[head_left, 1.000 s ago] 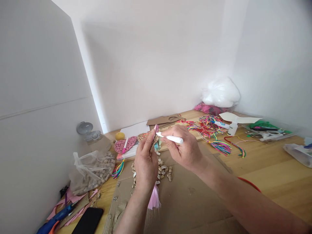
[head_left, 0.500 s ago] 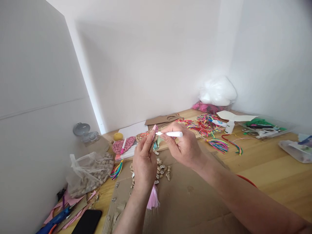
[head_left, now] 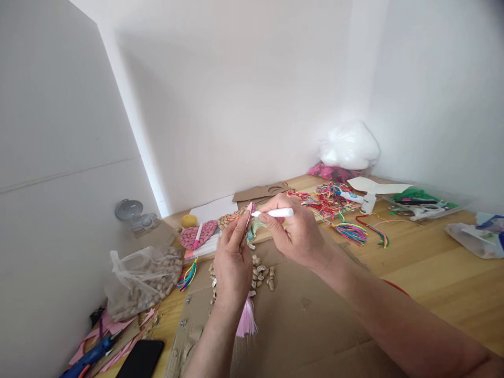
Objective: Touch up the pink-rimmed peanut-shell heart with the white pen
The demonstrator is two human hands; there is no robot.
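Closed around a thin craft piece with a pink edge, my left hand keeps it upright and nearly edge-on to me, so most of its face is hidden. A pink tassel shows below that hand; whether it is joined to the piece I cannot tell. My right hand pinches a white marker pen, its tip at or very near the piece. Peanut shells lie on a cardboard sheet under the hands. Behind them rests a pink peanut-shell craft piece with a pink-tipped marker on it.
On the left are a bag of peanuts, a clear jar, a black phone and a blue glue gun. Colourful threads, a small white bottle and a plastic tray lie on the right.
The whole view has shifted slightly, with the background sliding a little to the left. Both hands keep their grips, and the marker stays close to the pink edge.
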